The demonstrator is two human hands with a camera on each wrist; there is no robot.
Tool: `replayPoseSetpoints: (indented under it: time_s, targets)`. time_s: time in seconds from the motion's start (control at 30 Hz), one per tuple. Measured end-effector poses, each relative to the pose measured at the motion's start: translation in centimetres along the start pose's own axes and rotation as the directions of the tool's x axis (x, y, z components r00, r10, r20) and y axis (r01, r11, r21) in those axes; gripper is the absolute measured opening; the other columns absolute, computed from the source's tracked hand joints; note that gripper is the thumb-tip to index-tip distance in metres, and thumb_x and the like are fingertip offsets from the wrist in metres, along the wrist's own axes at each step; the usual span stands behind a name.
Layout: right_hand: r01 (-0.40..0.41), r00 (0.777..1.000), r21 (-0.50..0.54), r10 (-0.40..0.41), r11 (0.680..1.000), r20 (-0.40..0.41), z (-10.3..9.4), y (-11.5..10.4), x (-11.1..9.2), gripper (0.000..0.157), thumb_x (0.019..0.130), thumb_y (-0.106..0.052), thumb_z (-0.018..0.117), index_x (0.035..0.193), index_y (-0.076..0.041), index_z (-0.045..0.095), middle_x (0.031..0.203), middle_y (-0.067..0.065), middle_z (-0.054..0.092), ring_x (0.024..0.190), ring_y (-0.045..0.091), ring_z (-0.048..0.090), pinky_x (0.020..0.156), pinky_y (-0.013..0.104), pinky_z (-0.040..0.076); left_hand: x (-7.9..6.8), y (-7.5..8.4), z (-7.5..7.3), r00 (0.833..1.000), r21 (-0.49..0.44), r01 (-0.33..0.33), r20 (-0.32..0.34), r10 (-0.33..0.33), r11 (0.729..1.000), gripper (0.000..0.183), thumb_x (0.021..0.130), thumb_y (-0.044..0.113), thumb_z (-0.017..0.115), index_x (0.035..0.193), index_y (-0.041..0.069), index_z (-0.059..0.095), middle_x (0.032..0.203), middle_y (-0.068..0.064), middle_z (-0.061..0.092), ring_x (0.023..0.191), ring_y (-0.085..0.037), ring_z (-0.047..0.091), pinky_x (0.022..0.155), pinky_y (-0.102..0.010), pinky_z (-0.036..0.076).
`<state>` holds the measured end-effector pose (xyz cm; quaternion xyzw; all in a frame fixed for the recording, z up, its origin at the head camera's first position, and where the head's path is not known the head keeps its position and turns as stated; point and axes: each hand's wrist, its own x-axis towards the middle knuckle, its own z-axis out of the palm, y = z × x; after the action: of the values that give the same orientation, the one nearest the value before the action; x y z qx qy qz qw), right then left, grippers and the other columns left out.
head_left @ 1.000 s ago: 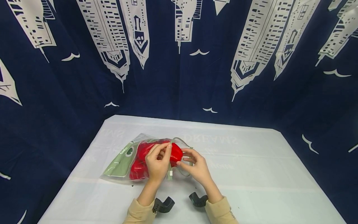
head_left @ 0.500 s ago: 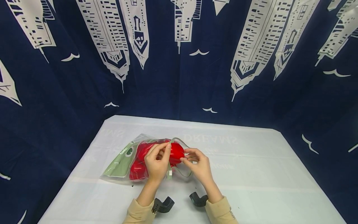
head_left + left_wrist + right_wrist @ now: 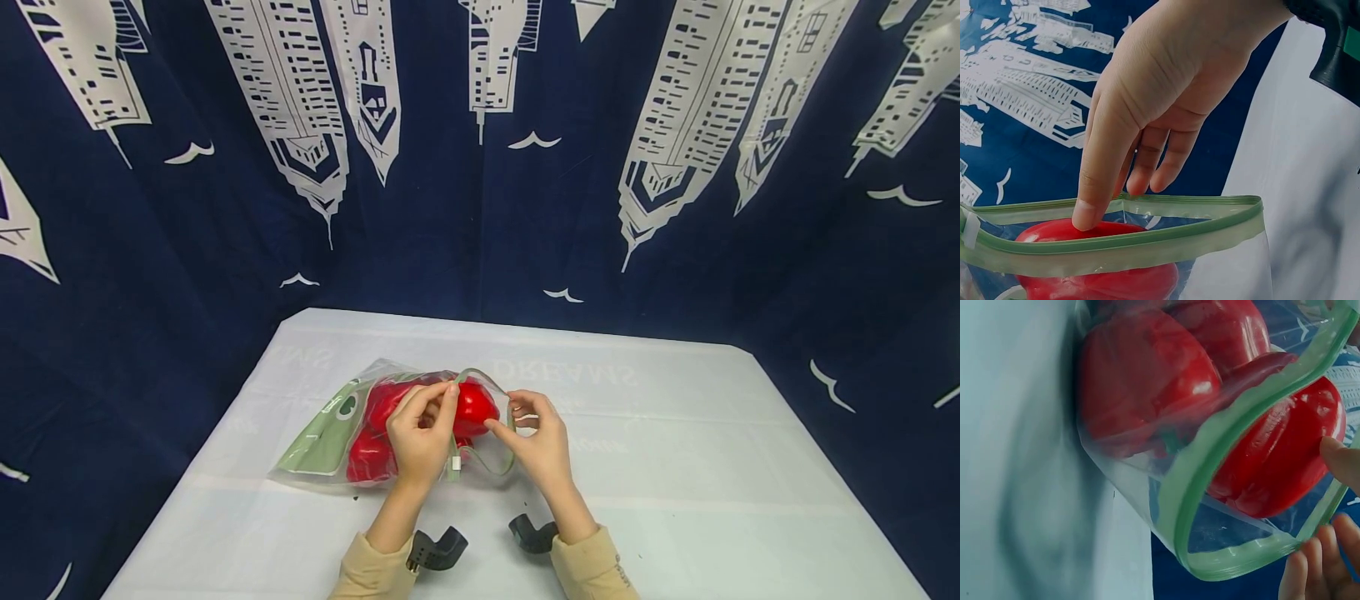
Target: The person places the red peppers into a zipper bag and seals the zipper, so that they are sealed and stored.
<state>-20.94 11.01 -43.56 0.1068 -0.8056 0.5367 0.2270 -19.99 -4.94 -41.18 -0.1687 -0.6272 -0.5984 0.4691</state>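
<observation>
A clear zip bag with green trim lies on its side, its mouth spread towards the right. Several red bell peppers are inside. One bell pepper sits in the mouth, its rounded end showing past the green zip rim. My left hand pinches the upper rim, thumb inside the mouth, index finger mostly hidden behind it. With its thumb against the front pepper, my right hand keeps its other fingers spread by the rim's right side.
The bag lies on a white-covered table. A dark blue cloth with white building prints hangs behind it. Black wrist mounts stick out inward from both wrists. A white zip slider hangs at the bag's near edge.
My right hand has shifted slightly right and its fingers have come off the pepper's end towards the rim. The front pepper has edged right. My left hand holds nearly still.
</observation>
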Motion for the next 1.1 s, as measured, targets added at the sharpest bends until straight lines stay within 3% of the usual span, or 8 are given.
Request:
replayPoseSetpoints:
  time_s: [0.2, 0.37, 0.63, 0.87, 0.97, 1.1]
  targets:
    - [0.035, 0.998, -0.082, -0.039, 0.996, -0.046, 0.1, 0.3, 0.0, 0.061, 0.064, -0.02, 0.088, 0.115, -0.004, 0.058, 0.114, 0.009, 0.054, 0.1, 0.026, 0.052, 0.08, 0.043, 0.05, -0.1, -0.2, 0.0, 1.0, -0.012, -0.008, 0.001, 0.008, 1.0, 0.009, 0.079, -0.006, 0.07, 0.088, -0.002, 0.071, 0.071, -0.01, 0.062, 0.052, -0.013, 0.048, 0.046, -0.014, 0.041]
    - [0.013, 1.0, -0.059, -0.014, 0.998, -0.017, 0.1, 0.4, 0.0, 0.065, 0.066, -0.021, 0.087, 0.122, -0.006, 0.056, 0.124, 0.009, 0.051, 0.108, 0.025, 0.053, 0.084, 0.041, 0.05, -0.1, -0.2, 0.0, 1.0, -0.009, -0.007, 0.001, 0.007, 1.0, 0.009, 0.079, -0.006, 0.07, 0.087, -0.002, 0.071, 0.07, -0.009, 0.061, 0.051, -0.013, 0.047, 0.046, -0.014, 0.041]
    - [-0.051, 0.997, 0.041, 0.048, 0.998, 0.054, 0.2, 0.3, 0.0, 0.051, 0.07, -0.016, 0.084, 0.115, -0.008, 0.062, 0.113, 0.008, 0.06, 0.09, 0.028, 0.062, 0.079, 0.047, 0.052, -0.1, -0.1, 0.1, 1.0, -0.013, -0.001, -0.003, 0.001, 1.0, 0.01, 0.078, -0.006, 0.07, 0.087, -0.002, 0.071, 0.07, -0.01, 0.061, 0.052, -0.013, 0.048, 0.046, -0.014, 0.041]
    - [-0.076, 0.995, 0.074, 0.071, 0.994, 0.067, 0.3, 0.1, 0.0, 0.041, 0.069, -0.011, 0.084, 0.104, -0.003, 0.065, 0.103, 0.016, 0.061, 0.081, 0.028, 0.062, 0.076, 0.041, 0.054, 0.0, 0.2, 0.3, 1.0, -0.006, -0.004, 0.003, 0.004, 1.0, 0.011, 0.075, -0.013, 0.069, 0.083, -0.006, 0.069, 0.068, -0.012, 0.06, 0.05, -0.015, 0.047, 0.045, -0.013, 0.04]
    - [-0.103, 0.992, 0.08, 0.097, 0.991, 0.082, 0.3, 0.0, 0.1, 0.037, 0.069, -0.006, 0.083, 0.1, 0.001, 0.064, 0.097, 0.017, 0.06, 0.079, 0.032, 0.061, 0.076, 0.042, 0.054, 0.4, 1.4, 0.3, 1.0, -0.002, -0.01, 0.008, 0.01, 1.0, 0.011, 0.074, -0.016, 0.068, 0.082, -0.009, 0.067, 0.066, -0.013, 0.059, 0.049, -0.018, 0.047, 0.045, -0.014, 0.04]
    - [-0.11, 0.991, 0.096, 0.101, 0.989, 0.091, 0.2, 0.0, 0.0, 0.031, 0.07, -0.006, 0.082, 0.096, -0.003, 0.065, 0.091, 0.01, 0.06, 0.076, 0.024, 0.061, 0.074, 0.031, 0.054, 1.1, 3.2, 0.2, 1.0, 0.002, -0.01, 0.014, 0.01, 1.0, 0.012, 0.072, -0.018, 0.067, 0.081, -0.011, 0.066, 0.066, -0.015, 0.058, 0.049, -0.019, 0.046, 0.046, -0.014, 0.041]
